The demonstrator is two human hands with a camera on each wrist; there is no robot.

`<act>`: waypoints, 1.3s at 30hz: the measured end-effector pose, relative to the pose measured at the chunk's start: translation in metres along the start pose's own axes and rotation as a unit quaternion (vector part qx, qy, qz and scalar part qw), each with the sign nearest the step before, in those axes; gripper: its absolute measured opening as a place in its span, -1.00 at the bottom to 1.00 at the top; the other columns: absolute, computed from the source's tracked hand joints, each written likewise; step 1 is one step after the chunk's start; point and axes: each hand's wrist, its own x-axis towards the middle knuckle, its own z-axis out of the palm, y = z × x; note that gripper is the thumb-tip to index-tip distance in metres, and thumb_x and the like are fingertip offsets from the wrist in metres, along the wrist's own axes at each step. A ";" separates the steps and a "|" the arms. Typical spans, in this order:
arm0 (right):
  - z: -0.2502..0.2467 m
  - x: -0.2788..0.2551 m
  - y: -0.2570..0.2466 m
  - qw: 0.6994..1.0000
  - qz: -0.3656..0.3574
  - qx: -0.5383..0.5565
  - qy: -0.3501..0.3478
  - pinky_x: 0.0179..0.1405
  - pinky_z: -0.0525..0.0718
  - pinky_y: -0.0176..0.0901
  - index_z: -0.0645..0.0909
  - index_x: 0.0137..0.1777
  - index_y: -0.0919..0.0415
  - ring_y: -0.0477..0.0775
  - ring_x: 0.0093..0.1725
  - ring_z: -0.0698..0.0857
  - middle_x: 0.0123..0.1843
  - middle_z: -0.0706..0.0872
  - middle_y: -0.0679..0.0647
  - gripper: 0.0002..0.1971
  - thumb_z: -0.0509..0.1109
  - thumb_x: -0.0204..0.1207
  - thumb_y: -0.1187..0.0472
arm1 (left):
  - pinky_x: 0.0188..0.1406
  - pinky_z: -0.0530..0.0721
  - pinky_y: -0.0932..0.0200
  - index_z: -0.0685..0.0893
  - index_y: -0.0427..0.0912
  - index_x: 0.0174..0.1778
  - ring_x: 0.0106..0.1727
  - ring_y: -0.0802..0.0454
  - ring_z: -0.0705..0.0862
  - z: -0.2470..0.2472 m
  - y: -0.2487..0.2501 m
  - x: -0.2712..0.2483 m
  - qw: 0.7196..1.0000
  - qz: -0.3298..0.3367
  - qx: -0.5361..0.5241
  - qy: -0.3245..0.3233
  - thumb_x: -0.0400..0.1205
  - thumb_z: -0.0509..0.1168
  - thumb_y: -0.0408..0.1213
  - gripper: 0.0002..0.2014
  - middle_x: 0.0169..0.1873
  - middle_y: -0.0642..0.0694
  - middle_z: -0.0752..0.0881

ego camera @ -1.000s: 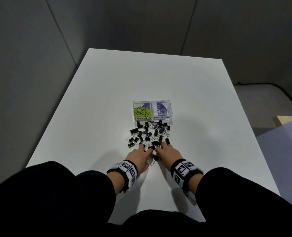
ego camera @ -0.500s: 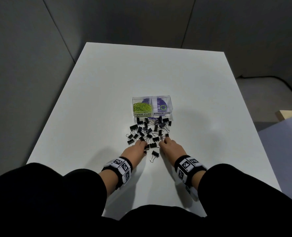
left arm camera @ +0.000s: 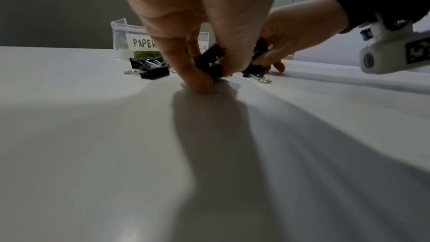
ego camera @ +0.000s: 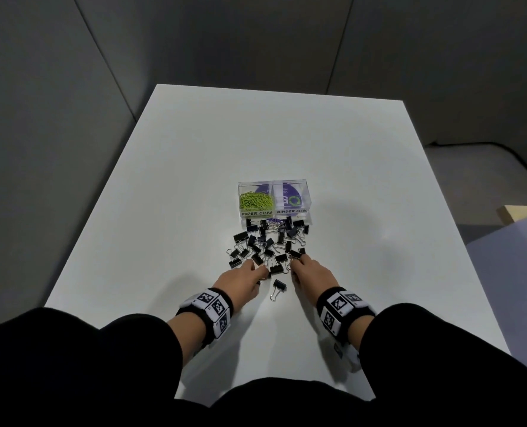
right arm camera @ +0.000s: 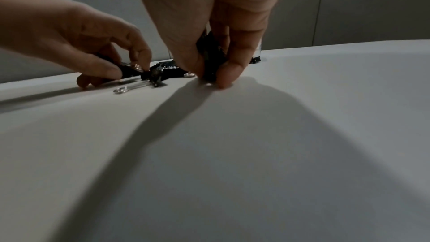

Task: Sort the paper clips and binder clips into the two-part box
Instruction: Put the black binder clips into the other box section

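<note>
Both hands are now reaching deeper into the binder clips point(ego camera: 268, 241) than a moment ago: the left hand point(ego camera: 240, 280) and right hand point(ego camera: 311, 272) are each pinching black clips at the pile's near edge, so transfers seem imminent. One stray clip point(ego camera: 279, 288) is lying between them, handles pointing back toward the person, while the box point(ego camera: 274, 188) is waiting beyond the pile, long axis left-right.

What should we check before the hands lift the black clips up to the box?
1. Left hand grips a binder clip: ok.
2. Right hand grips binder clips: ok.
3. Box is open on top: cannot tell.
4. Binder clips side has room: ok.
5. Green paper clips are in their own side: ok.
6. Loose clip lies near the wrists: not ok.
</note>
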 end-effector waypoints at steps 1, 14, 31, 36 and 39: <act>-0.001 0.000 0.001 1.000 0.005 0.006 0.004 -0.26 0.47 -0.01 0.54 0.10 0.36 0.34 -0.04 0.62 0.12 0.57 0.31 -0.82 0.20 0.58 0.32 | -0.21 0.60 0.03 0.47 -0.13 0.36 -0.27 -0.11 0.51 0.000 -0.002 0.000 1.000 0.003 -0.003 0.000 0.68 0.06 -0.31 -0.67 0.16 -0.23 0.51; -0.072 0.018 0.016 0.998 -0.017 0.048 0.037 -0.20 0.44 -0.15 0.53 0.11 0.33 0.13 -0.16 0.54 -0.01 0.60 0.16 -0.81 0.17 0.64 0.25 | 0.00 0.56 0.35 0.58 -0.07 0.33 -0.03 0.01 0.65 -0.047 -0.017 0.009 0.991 0.045 -0.110 0.060 0.68 0.20 -0.20 -0.69 0.20 -0.09 0.54; -0.111 0.104 0.043 0.972 0.080 0.171 0.137 0.01 0.54 -0.12 0.61 0.15 0.22 0.17 0.03 0.67 0.15 0.72 0.15 -0.76 0.15 0.61 0.28 | -0.03 0.62 0.05 0.54 -0.09 0.36 0.03 -0.22 0.66 -0.125 0.014 0.152 0.995 0.076 0.010 0.058 0.69 0.16 -0.22 -0.68 0.25 -0.17 0.48; -0.079 0.079 0.053 0.991 0.063 0.115 0.027 0.13 0.54 -0.07 0.60 0.24 0.20 0.15 0.17 0.63 0.22 0.69 0.14 -0.72 0.16 0.62 0.28 | -0.08 0.55 0.12 0.44 0.02 0.45 0.13 -0.09 0.66 -0.121 0.015 0.151 0.993 0.088 0.059 0.060 0.68 0.17 -0.10 -0.61 0.41 -0.04 0.43; -0.061 0.075 0.049 0.997 0.028 0.065 -0.020 0.27 0.52 -0.01 0.48 0.41 0.15 0.15 0.36 0.52 0.43 0.56 0.09 -0.64 0.15 0.63 0.27 | -0.11 0.53 0.13 0.54 -0.02 0.35 0.10 -0.07 0.65 -0.122 0.010 0.132 0.990 0.082 0.026 0.112 0.70 0.12 -0.10 -0.68 0.30 -0.04 0.53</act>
